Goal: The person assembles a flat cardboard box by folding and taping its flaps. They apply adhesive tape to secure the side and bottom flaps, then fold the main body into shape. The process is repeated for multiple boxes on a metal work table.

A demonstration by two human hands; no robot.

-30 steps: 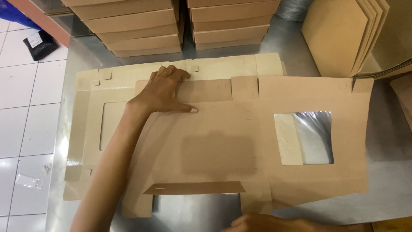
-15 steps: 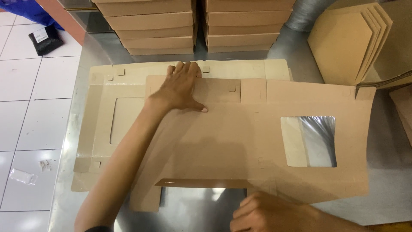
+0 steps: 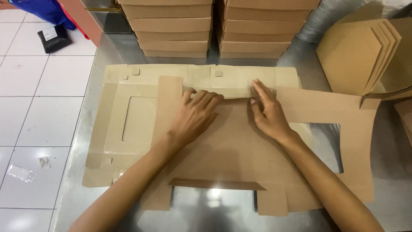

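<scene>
Two hands are pressing flat on a brown cardboard box blank [image 3: 240,150] that is lying on a shiny metal table [image 3: 214,210]. Beyond the table's left edge, white floor tiles [image 3: 38,111] are showing. The left hand [image 3: 195,116] is resting palm down, fingers together, on the blank's far fold; the right hand [image 3: 268,111] is lying just beside it, fingers slightly spread, holding nothing. One paler blank [image 3: 128,120] is sitting beneath the brown one, sticking out leftward. Behind the blank, two stacks of folded boxes [image 3: 171,25] are standing, and one fan of cardboard sheets [image 3: 356,56] is leaning at its far right.
</scene>
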